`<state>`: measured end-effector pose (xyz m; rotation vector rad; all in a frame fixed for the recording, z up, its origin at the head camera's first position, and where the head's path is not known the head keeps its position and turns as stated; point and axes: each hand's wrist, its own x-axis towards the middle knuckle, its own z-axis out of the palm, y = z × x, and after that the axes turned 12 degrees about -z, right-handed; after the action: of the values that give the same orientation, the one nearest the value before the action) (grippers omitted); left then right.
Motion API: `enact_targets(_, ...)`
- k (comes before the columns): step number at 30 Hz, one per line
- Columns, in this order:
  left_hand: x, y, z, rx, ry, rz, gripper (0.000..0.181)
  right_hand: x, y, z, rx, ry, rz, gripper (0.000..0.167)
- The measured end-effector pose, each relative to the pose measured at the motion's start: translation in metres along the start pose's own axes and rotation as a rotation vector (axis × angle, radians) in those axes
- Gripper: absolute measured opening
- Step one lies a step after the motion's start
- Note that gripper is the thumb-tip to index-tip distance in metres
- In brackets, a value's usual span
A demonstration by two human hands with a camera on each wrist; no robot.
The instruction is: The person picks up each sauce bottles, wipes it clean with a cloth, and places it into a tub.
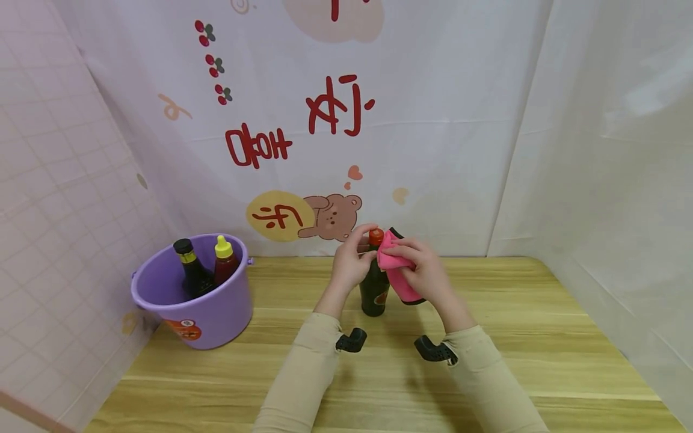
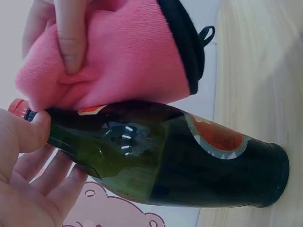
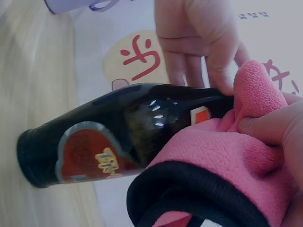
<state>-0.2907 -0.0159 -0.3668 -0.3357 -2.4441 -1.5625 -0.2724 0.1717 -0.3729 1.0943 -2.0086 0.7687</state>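
Observation:
A dark green glass bottle [image 1: 373,290] with a red cap [image 1: 376,236] stands upright on the wooden table. My left hand [image 1: 350,260] holds it by the neck, thumb and fingers curled around just below the cap, as the left wrist view shows. On the other side, my right hand [image 1: 428,270] pinches a pink cloth [image 1: 399,273] with black edging. A bunched part of the cloth touches the bottle's neck and shoulder. Its lower part hangs beside the bottle. In the right wrist view a red label [image 3: 87,153] shows on the bottle's body.
A purple bucket [image 1: 216,316] stands at the table's left. Inside it lean a dark bottle with a black cap [image 1: 196,273] and a red sauce bottle with a yellow top [image 1: 225,264]. A printed curtain [image 1: 433,150] hangs behind the wooden table [image 1: 520,337].

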Motion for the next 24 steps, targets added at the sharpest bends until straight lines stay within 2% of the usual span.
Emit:
enact_targets(13,-0.003,0.000,0.004,0.034,0.025,0.004,0.059,-0.026,0.000,0.009,-0.106,-0.078,-0.018,0.035)
enact_targets(24,-0.005,0.003,0.004,0.025,0.033,-0.009,0.058,-0.059,-0.003,0.017,-0.110,-0.081,0.041,0.036)
